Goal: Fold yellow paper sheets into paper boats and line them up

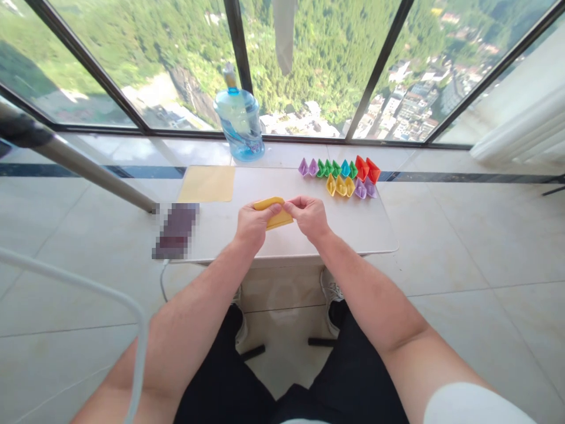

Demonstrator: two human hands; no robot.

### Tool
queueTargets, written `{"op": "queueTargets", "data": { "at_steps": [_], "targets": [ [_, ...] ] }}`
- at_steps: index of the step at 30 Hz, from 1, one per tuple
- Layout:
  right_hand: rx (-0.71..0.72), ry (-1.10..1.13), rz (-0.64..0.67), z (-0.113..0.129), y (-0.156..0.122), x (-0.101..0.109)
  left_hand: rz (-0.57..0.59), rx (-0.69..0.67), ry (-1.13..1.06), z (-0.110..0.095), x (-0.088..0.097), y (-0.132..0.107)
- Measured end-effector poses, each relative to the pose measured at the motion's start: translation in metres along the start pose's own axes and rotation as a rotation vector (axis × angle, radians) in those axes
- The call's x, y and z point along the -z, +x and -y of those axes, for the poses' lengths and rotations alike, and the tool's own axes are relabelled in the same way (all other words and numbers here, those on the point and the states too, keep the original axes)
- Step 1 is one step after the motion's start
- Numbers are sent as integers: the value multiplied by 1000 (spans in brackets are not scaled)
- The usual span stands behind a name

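Note:
Above the front part of a low white table (353,227), both hands hold a folded piece of yellow paper (281,219). My left hand (255,222) grips its left side, thumb on top. At the upper right edge, my right hand (309,217) pinches the paper between thumb and fingers. The paper is tilted, with a crease along its lower edge; its underside is hidden. A flat yellow sheet (207,184) lies at the table's back left. Two rows of small folded paper boats stand at the back right, among them purple, green, blue, red (373,171) and yellow boats (341,186).
A large blue water jug (241,125) stands behind the table by the window. A blurred dark object (176,231) with a cable lies at the table's left edge. A pale pole (101,165) slants in from the left, and a white curved tube (119,291) is nearer.

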State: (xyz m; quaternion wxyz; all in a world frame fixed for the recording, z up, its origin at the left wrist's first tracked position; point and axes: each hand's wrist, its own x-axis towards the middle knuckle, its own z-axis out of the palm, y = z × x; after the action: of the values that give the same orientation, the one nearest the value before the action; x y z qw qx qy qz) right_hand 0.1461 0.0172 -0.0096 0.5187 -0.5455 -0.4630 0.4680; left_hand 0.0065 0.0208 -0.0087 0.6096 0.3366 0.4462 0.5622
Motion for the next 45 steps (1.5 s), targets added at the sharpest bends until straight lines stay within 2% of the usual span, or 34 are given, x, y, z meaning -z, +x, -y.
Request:
{"op": "queueTargets", "data": {
  "at_steps": [3, 8, 12, 14, 17, 20, 24, 26, 30, 36, 42, 45],
  "targets": [
    [28, -47, 23, 2, 2, 5, 27, 2, 12, -1, -1, 0],
    [106, -167, 81, 2, 4, 10, 165, 77, 184, -3, 1, -1],
    [103, -176, 20, -1, 5, 7, 217, 87, 166, -6, 3, 1],
    [98, -127, -58, -2, 6, 5, 209, 80, 142, -8, 5, 2],
    [86, -56, -149, -3, 7, 5, 135, 64, 168, -9, 9, 6],
    [49, -19, -80, -1, 7, 10, 56, 24, 182, -9, 14, 11],
    [19, -37, 61, 3, 7, 15, 104, -38, 320, -14, 18, 14],
    [35, -44, 36, 3, 7, 16, 119, -29, 342, -17, 17, 13],
    [38, -16, -78, 0, 7, 14, 138, 48, 209, -16, 15, 9],
    [40, 6, -44, 0, 3, 12, 108, 14, 302, -7, 14, 11],
    [72, 26, -151, 1, 1, 6, 133, 25, 302, -11, 11, 10],
    [81, 30, -139, 1, 0, 5, 140, 38, 324, -12, 11, 9]
  ]
}}
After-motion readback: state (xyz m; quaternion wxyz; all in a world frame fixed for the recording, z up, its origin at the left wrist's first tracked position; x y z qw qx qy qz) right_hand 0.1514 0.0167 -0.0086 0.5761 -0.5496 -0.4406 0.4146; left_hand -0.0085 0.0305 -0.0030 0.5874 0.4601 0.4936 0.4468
